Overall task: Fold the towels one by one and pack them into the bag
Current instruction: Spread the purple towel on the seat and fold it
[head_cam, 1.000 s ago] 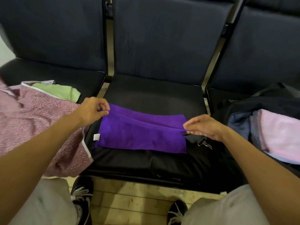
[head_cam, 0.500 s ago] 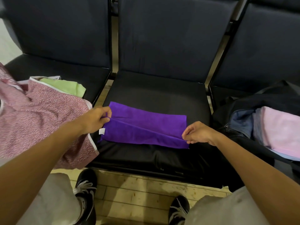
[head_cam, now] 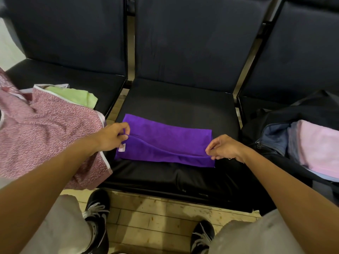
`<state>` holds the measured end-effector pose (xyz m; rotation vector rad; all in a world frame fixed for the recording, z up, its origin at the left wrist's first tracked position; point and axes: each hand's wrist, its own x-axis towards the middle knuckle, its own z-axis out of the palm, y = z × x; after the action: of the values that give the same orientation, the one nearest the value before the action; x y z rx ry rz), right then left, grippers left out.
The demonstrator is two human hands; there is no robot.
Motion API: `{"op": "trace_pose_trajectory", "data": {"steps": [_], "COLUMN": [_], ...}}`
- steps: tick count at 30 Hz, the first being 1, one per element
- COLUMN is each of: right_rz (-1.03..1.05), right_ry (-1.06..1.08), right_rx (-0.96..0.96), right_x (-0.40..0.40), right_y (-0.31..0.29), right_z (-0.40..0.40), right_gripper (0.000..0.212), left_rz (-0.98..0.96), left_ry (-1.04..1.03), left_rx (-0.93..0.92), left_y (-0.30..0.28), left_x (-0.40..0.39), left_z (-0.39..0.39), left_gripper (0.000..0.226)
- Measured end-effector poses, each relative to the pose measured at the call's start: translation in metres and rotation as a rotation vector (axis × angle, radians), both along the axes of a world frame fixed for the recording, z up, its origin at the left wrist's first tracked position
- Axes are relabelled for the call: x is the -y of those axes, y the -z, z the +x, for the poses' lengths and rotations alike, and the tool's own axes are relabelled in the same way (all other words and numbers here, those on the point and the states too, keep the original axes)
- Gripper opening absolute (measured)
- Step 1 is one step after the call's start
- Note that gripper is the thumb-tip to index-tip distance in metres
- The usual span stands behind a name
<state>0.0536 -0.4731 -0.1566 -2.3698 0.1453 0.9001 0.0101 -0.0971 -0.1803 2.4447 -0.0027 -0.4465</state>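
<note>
From the head camera, a purple towel (head_cam: 165, 142) lies folded lengthwise on the middle seat (head_cam: 176, 105) of a row of dark chairs, near its front half. The left hand (head_cam: 111, 136) pinches the towel's left end between thumb and curled fingers (head_cam: 123, 137), just above a small white label (head_cam: 122, 147). The right hand (head_cam: 224, 148) pinches the upper layer's edge at the right end, its fingers bent inward. Between the hands that upper edge sags in a shallow curve.

On the left seat lie a pink patterned cloth (head_cam: 45, 136) and, beyond it, a light green towel (head_cam: 77, 97). On the right seat an open dark bag (head_cam: 275, 140) holds a pale pink towel (head_cam: 319, 147).
</note>
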Motion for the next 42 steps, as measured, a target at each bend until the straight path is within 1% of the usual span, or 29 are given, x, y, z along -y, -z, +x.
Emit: {"op": "trace_pose_trajectory", "data": {"steps": [3, 8, 14, 19, 25, 29, 32, 38, 40, 42], "right_rz": [-0.008, -0.029, -0.082, -0.102, -0.128, -0.163, -0.208, -0.344, -0.398, -0.426], "right_ry": [-0.006, -0.021, -0.048, -0.018, 0.022, 0.022, -0.041, -0.258, -0.33, -0.4], "right_rx": [-0.008, -0.034, -0.058, -0.117, -0.127, -0.124, -0.106, -0.024, 0.01, 0.091], "right_x": [0.001, 0.003, 0.002, 0.001, 0.0, 0.002, 0.001, 0.001, 0.0, -0.001], "right_y": [0.001, 0.004, 0.01, 0.012, 0.014, 0.016, 0.018, 0.019, 0.018, 0.017], "right_z": [0.0, 0.0, -0.003, -0.007, -0.006, -0.004, -0.003, -0.006, -0.007, -0.007], "right_gripper": [0.008, 0.008, 0.006, 0.009, 0.014, 0.013, 0.013, 0.008, 0.008, 0.01], "left_rz": [0.015, 0.087, 0.205, 0.276, 0.291, 0.312, 0.334, 0.403, 0.458, 0.54], "left_ry": [0.03, 0.116, 0.216, 0.275, 0.276, 0.302, 0.334, 0.379, 0.41, 0.457], "left_rx": [-0.036, -0.039, -0.057, -0.042, -0.047, -0.065, -0.07, -0.054, -0.019, 0.051], "left_y": [0.001, -0.006, -0.01, -0.009, -0.003, -0.001, 0.0, 0.005, 0.003, -0.002], "left_x": [0.001, -0.001, 0.002, 0.002, -0.003, -0.005, -0.006, -0.005, -0.004, 0.001], "left_z": [-0.001, -0.004, -0.009, -0.01, -0.009, -0.009, -0.008, -0.008, -0.008, -0.008], "left_gripper": [0.019, 0.021, 0.016, 0.009, 0.02, 0.018, 0.021, 0.022, 0.022, 0.022]}}
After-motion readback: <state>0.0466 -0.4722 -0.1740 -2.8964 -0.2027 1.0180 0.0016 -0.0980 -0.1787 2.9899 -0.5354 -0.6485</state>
